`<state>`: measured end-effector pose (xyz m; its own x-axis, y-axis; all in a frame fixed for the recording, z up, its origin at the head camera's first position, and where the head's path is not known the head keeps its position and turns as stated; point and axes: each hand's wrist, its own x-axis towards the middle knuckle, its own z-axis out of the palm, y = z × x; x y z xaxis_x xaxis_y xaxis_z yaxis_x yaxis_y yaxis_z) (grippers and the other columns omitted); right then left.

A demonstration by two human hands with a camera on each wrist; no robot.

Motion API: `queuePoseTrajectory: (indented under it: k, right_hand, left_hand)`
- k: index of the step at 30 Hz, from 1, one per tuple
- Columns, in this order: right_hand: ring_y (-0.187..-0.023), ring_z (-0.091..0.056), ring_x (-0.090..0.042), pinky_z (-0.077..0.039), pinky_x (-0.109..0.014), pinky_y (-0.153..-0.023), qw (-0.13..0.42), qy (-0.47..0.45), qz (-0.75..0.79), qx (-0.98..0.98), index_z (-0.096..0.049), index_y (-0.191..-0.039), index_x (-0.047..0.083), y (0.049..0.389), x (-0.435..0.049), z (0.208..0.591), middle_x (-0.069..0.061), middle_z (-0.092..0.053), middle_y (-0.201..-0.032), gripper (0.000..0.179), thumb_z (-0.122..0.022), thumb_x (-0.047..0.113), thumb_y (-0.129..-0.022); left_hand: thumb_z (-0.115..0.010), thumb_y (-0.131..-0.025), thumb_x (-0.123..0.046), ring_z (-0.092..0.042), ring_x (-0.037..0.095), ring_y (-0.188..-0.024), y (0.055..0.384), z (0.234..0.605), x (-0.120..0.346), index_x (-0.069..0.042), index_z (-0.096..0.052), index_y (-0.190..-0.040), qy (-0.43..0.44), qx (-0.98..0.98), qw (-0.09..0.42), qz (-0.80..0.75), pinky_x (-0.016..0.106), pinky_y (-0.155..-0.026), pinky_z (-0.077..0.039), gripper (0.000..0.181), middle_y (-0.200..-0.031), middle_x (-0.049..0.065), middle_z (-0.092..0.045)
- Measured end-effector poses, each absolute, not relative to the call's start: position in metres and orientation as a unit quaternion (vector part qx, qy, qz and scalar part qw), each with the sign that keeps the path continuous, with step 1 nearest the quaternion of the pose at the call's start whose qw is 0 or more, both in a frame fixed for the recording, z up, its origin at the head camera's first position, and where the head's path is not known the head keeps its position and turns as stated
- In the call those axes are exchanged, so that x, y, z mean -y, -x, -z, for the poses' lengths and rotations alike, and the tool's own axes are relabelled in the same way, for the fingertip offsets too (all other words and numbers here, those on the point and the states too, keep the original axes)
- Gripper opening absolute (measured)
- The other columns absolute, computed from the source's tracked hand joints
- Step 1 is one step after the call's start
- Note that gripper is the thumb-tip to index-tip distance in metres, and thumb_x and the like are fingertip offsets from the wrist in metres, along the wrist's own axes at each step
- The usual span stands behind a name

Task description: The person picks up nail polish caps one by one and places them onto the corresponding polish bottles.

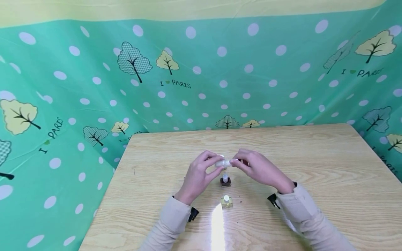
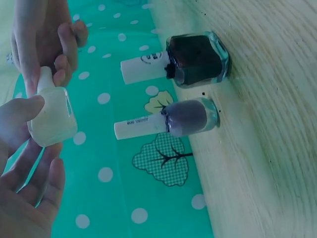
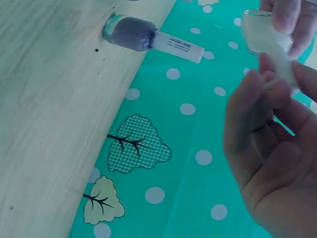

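Observation:
My left hand (image 1: 198,174) holds a bottle of whitish nail polish (image 2: 53,119) by its glass body, thumb on one side and fingers on the other. The bottle lies tilted on its side above the table. From the right, my right hand (image 1: 259,169) pinches its white cap (image 3: 281,72) between thumb and fingers. The cap is on the neck in the left wrist view. Below the hands, a dark nail polish bottle (image 1: 225,182) stands upright on the table. A purple nail polish bottle (image 2: 188,118) stands beside the dark one in the left wrist view.
Nearer the person, a pale yellow bottle (image 1: 226,202) with a white cap stands on the wooden table (image 1: 150,205). Small dark specks lie around the bottles. A green dotted cloth (image 1: 176,104) hangs behind and beside the table. Black straps (image 1: 274,201) dangle at both wrists.

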<state>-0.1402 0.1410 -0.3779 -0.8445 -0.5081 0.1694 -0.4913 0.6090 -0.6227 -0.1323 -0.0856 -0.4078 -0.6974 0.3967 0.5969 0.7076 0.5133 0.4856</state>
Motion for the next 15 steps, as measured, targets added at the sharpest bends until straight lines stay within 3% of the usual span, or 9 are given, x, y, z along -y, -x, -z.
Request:
queuePoseTrajectory:
  k: [8, 15]
  right_hand:
    - [-0.049, -0.044, -0.008, -0.040, -0.025, -0.049, 0.061, 0.245, 0.387, -0.887, -0.061, -0.076, 0.018, 0.1423, -0.1385, 0.3829, 0.006, -0.049, -0.063, 0.038, -0.047, 0.039, -0.105]
    - [-0.046, -0.042, -0.008, -0.039, -0.025, -0.045, 0.070, 0.217, 0.425, -0.876, -0.065, -0.076, 0.017, 0.1427, -0.1360, 0.3878, 0.005, -0.046, -0.057, 0.041, -0.049, 0.043, -0.103]
  left_hand:
    - [-0.079, -0.084, -0.012, -0.064, 0.012, -0.087, 0.1285, 0.4076, 0.0840, -0.008, -0.073, -0.110, 0.326, 0.845, 0.217, 0.365, 0.018, -0.073, -0.055, 0.027, -0.102, 0.000, -0.065]
    - [-0.080, -0.083, -0.014, -0.063, 0.012, -0.084, 0.1293, 0.4081, 0.0855, -0.009, -0.075, -0.110, 0.330, 0.847, 0.236, 0.342, 0.017, -0.072, -0.053, 0.028, -0.101, 0.000, -0.066]
